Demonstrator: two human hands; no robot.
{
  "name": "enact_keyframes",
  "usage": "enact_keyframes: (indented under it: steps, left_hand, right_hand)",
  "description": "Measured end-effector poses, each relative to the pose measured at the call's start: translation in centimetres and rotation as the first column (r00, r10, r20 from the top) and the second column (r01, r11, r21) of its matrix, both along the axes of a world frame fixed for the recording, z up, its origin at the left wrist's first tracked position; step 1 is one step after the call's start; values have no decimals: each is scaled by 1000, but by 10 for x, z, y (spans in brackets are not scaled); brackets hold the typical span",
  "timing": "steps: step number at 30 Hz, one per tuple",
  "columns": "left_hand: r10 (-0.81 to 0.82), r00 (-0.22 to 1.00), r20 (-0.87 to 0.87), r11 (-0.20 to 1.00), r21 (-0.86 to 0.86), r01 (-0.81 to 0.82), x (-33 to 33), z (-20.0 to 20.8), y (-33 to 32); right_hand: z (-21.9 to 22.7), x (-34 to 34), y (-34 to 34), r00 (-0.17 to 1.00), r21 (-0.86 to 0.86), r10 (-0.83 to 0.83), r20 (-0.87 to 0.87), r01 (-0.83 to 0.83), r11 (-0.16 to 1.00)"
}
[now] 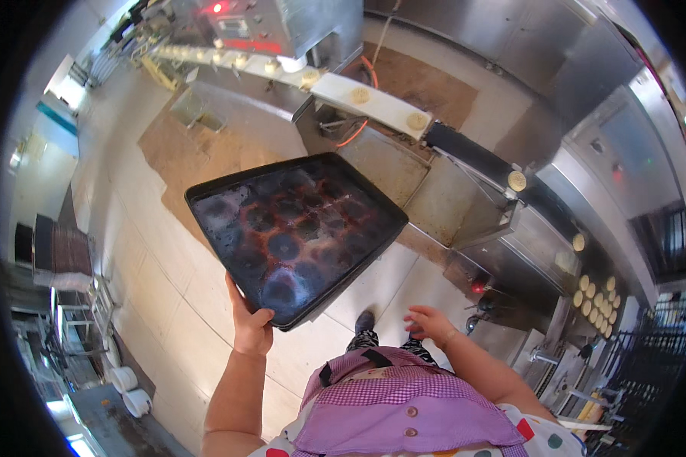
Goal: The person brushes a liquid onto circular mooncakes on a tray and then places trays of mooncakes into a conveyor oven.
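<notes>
A large dark baking tray (335, 221), its floor marked with round stains and reddish-brown patches, is held up in front of me and tilted. My left hand (250, 324) grips its near left corner, the thumb over the rim and the fingers along the outer side. Nothing shows on the tray's surface. My right hand (432, 323) hangs in the air to the right of the tray, apart from it, with loosely spread fingers and nothing in them.
A conveyor belt (389, 112) carrying round pale dough pieces (360, 95) runs from far left to right. More dough rounds (596, 306) sit in rows at the right. A control box (259, 30) stands behind the belt. White tubs (136, 402) and a dark worktop (122, 423) are lower left.
</notes>
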State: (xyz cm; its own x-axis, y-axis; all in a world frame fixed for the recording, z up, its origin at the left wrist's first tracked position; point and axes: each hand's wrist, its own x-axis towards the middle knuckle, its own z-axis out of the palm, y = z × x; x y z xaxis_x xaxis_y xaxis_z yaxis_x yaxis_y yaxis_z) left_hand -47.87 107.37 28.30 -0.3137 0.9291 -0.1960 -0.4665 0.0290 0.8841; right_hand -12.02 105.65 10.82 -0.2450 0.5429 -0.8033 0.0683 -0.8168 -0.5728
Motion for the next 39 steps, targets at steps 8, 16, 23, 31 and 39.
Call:
enact_keyframes:
  steps: [8,16,23,31,39]
  left_hand:
    - [-280,959,-47,958,59,282,62,106,-28]
    - [-689,723,51,724,78,685,176,115,1]
    - [-992,83,90,100,199,975,450,84,48]
    - [-930,-360,-80,-368,220,903,768,92,46]
    - [-921,-243,-305,-314,209,926,942,70,105]
  right_hand:
    - [52,-8,53,283,-340,-792,-541,788,514]
    - [159,152,-78,15,174,-804,-594,979,-110]
    - [218,281,-137,-188,506,-642,-743,470,-724]
    - [235,515,-165,-294,517,-519,-803,91,-851]
    - [228,716,-115,-222,521,-536,-814,126,-844]
